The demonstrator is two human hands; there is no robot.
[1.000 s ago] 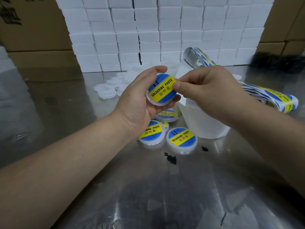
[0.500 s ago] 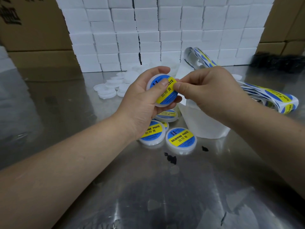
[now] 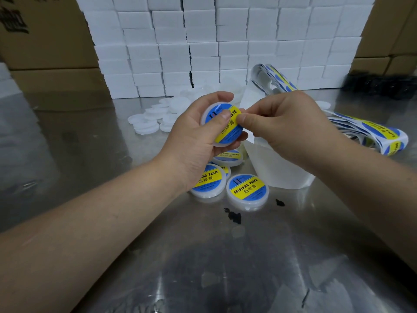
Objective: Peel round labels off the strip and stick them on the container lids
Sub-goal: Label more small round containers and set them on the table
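Observation:
My left hand (image 3: 191, 141) grips a round white lid (image 3: 228, 129) above the steel table, its thumb pressing on the blue and yellow "SOLDERING PASTE" label that covers the lid. My right hand (image 3: 288, 123) pinches thumb to forefinger at the lid's right rim, and a white bit of backing shows under the fingers. The label strip (image 3: 372, 132) runs out from behind that hand and loops to the right. Three labelled lids lie below my left hand, the nearest one (image 3: 247, 192) in full view, the others (image 3: 208, 182) partly hidden by my wrist.
Bare white lids (image 3: 153, 123) are heaped behind my left hand. A translucent white bag (image 3: 282, 172) stands under my right hand. White boxes (image 3: 225, 41) are stacked like a wall at the back, with cardboard boxes (image 3: 45, 41) beside them. Black specks (image 3: 233, 216) dot the table.
My left thumb has slid across onto the label's face and the lid has turned a little. My right hand's pinch has stayed at the lid's right rim.

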